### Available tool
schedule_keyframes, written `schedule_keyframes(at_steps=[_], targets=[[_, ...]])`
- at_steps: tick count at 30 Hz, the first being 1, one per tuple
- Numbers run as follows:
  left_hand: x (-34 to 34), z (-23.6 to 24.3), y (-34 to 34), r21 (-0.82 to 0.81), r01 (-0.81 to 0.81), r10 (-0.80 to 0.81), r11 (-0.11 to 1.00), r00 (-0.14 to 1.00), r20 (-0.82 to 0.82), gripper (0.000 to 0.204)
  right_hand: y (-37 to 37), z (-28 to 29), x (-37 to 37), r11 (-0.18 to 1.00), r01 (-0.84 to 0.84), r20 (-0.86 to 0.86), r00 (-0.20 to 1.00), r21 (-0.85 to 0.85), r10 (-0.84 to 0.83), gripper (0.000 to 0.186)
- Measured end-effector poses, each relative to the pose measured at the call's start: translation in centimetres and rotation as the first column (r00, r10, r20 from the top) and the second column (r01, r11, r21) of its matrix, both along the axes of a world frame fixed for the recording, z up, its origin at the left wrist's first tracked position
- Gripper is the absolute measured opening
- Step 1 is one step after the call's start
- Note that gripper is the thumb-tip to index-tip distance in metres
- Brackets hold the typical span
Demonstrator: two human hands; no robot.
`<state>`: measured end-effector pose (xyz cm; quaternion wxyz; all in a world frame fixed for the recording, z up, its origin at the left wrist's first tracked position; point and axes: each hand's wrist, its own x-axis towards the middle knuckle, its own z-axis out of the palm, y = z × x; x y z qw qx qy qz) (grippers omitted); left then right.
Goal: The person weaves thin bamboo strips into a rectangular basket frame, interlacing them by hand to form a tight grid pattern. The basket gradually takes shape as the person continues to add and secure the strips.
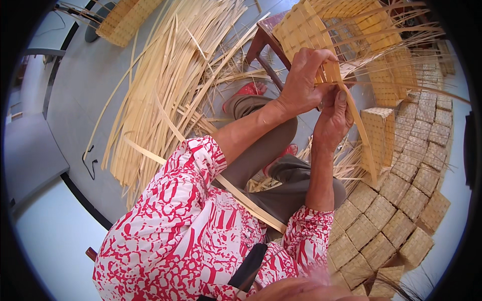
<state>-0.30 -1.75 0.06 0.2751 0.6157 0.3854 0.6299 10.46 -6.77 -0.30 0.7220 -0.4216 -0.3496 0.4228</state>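
A woven bamboo basket (301,32) with loose strip ends sticking out stands in front of me, at the upper right. At its near edge my left hand (304,80) is closed, fingers bent over the upright strips of the weave. Just to the right and lower, my right hand (333,120) pinches a wide bamboo strip (362,133) between thumb and fingers. One end of that strip runs up along the basket edge; the other hangs down to the right. The fingertips of both hands nearly meet and are partly hidden.
A big heap of loose bamboo strips (165,90) covers the floor at left. Rows of small woven boxes (381,251) fill the right side. A dark red stool (271,37) is beside the basket. More strips (251,206) lie across my lap. Another woven piece (125,22) is at upper left.
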Motion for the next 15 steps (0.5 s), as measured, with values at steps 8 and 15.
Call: schedule_keyframes(at_steps=[8, 15], targets=[[0.35, -0.29, 0.06, 0.004, -0.007, 0.006, 1.000, 1.000, 0.026, 0.058, 0.00, 0.08, 0.10, 1.000, 0.008, -0.013, 1.000, -0.006, -0.008, 0.024], [0.46, -0.52, 0.06, -0.007, 0.009, -0.009, 1.000, 1.000, 0.024, 0.058, -0.09, -0.12, 0.37, 1.000, 0.005, 0.020, 1.000, -0.012, -0.005, 0.025]])
